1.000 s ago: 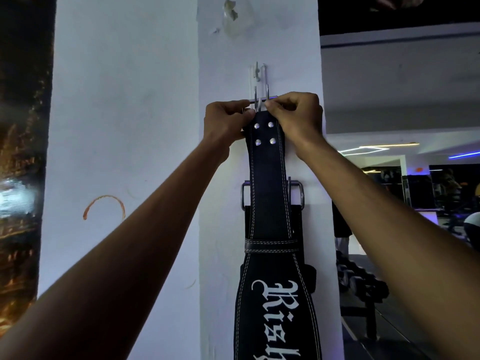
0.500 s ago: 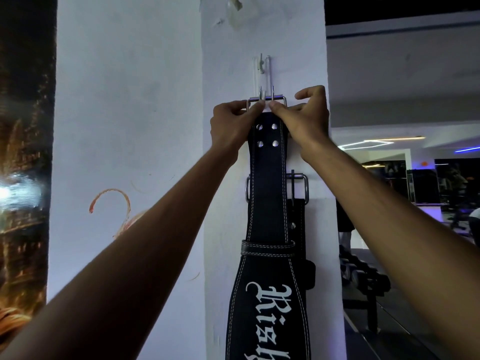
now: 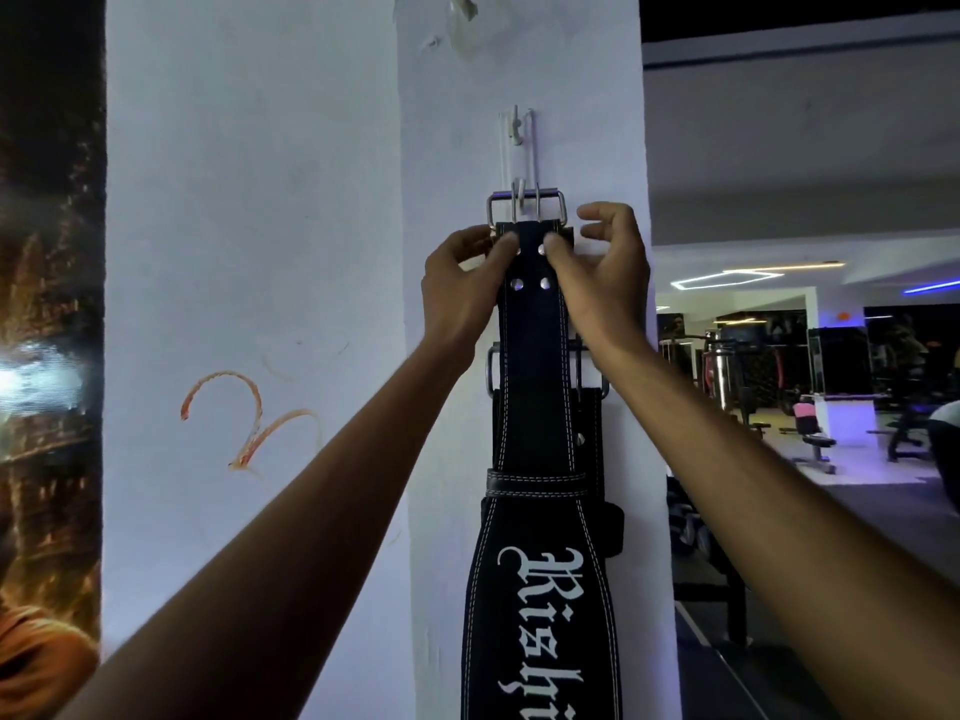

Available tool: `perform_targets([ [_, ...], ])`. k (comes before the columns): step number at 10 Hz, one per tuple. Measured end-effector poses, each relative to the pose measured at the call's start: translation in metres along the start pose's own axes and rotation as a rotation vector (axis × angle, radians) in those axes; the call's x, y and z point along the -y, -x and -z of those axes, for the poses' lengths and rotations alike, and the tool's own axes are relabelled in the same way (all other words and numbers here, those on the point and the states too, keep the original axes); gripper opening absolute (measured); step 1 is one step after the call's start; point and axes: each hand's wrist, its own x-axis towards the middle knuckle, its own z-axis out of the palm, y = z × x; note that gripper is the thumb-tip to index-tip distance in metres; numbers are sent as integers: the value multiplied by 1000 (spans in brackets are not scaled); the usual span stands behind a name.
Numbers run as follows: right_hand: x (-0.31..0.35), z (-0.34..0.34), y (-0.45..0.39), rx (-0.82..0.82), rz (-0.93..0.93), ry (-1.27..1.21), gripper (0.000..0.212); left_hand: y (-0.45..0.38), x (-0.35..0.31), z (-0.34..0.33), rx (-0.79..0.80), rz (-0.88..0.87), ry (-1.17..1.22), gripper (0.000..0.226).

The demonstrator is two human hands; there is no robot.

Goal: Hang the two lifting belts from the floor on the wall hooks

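Belts, two, black leather with white stitching, both hanging against the white pillar [image 3: 519,70] at the centre of the view. Pillar: painted white, its broad left face carrying an orange scrawl [image 3: 249,418] at 9 o'clock from the belts. Front belt [image 3: 535,511]: widest at the bottom, where white Gothic lettering runs down it; it narrows upward through a leather keeper loop [image 3: 537,480] to a strap with four rivets, two of them partly covered by thumbs. Its steel buckle [image 3: 525,207] sits at 12 o'clock of the strap, with the wall hook [image 3: 522,158] directly above; the hook's lower end comes down to the buckle's top bar, though whether the bar sits in it cannot be told. Second belt [image 3: 592,433]: behind the front one and lower, mostly covered, its buckle [image 3: 491,371] showing at the strap's sides and a dark edge showing at 3 o'clock. Left hand [image 3: 462,283]: at 9 o'clock of the strap top, thumb and fingers pinched narrow on the strap's left edge just under the buckle. Right hand [image 3: 597,272]: at 3 o'clock, thumb pressed on the strap face, index and other fingers curled loosely beside the strap edge, slightly apart from it. Gym machines [image 3: 810,387]: dim, far off at 3 o'clock.
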Motion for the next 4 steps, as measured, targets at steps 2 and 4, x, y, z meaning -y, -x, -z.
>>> perform_targets([
  [2,-11,11,32,40,123,102,24,31,11,12,62,42,61,56],
  [4,17,36,63,-14,140,237,17,72,4,29,-38,-153,-299,49],
])
